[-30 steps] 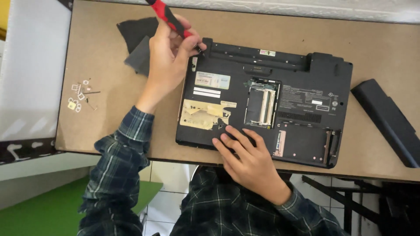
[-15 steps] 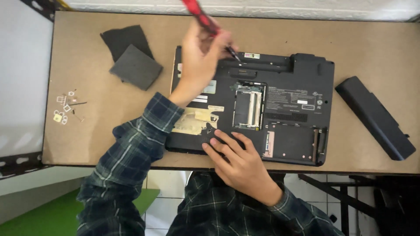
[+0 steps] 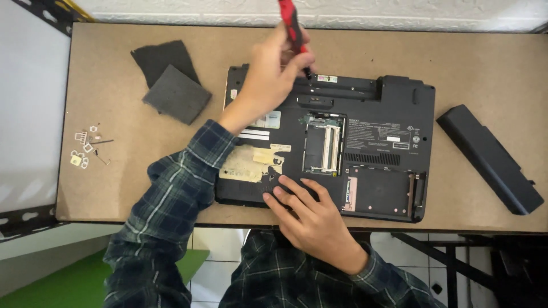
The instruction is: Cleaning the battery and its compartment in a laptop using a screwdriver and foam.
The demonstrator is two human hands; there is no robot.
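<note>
The left hand (image 3: 273, 74) is closed around a red and black screwdriver (image 3: 294, 31), near the top middle of the frame. The tip touches the far edge of a black laptop (image 3: 377, 142) that lies upside down in the middle of the brown table (image 3: 468, 63). The right hand (image 3: 311, 219) lies open and flat on the laptop's near edge, holding nothing. Two dark square covers (image 3: 171, 82) sit at the upper left. Small screws (image 3: 88, 148) lie at the left. A long black battery (image 3: 491, 159) lies at the right.
</note>
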